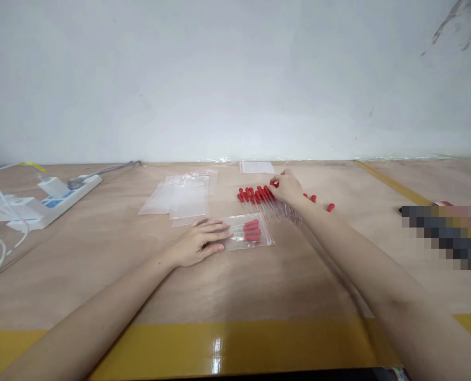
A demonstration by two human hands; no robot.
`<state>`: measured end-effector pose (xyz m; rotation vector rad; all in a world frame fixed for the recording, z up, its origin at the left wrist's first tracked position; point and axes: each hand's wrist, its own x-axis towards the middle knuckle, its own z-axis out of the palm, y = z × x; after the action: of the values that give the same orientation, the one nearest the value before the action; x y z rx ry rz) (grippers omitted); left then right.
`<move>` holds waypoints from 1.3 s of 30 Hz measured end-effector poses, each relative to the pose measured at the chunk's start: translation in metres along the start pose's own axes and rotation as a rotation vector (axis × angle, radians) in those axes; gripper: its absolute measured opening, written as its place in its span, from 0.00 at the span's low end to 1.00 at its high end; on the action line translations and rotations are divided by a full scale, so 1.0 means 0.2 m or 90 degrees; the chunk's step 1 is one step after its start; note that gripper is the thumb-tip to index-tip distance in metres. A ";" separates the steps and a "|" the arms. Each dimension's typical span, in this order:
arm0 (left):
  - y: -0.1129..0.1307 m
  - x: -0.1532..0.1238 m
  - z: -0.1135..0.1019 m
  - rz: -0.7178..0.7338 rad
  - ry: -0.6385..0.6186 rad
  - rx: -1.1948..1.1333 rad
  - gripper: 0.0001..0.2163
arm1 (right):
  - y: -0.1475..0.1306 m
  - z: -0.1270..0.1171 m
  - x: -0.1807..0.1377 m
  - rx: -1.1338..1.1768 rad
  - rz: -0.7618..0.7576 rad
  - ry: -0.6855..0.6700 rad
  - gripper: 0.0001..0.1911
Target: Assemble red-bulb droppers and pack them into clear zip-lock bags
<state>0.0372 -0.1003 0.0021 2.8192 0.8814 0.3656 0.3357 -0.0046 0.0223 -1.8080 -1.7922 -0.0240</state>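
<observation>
My left hand lies flat with its fingers stretched over the closed end of a clear zip bag. Inside that bag are several droppers with red rubber bulbs and thin clear tubes. Beyond it, a row of loose droppers rests on the table, bulbs pointing away from me. At the right part of this row, my right hand pinches a dropper by its red bulb. My wrist and forearm hide some of the droppers there.
Flat clear zip bags overlap on the left, and a white zip bag lies near the wall. A power strip with plugs and cables stands far left. A pixelated dark object is at the right. Yellow tape runs along the front edge.
</observation>
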 end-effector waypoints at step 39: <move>-0.01 0.01 0.00 0.020 -0.004 -0.057 0.17 | -0.03 -0.03 -0.43 0.344 -0.229 -0.148 0.06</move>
<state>0.0377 -0.0978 0.0014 2.7538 0.7995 0.3909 0.3236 -0.0856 -0.0053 -1.1336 -2.0177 0.4995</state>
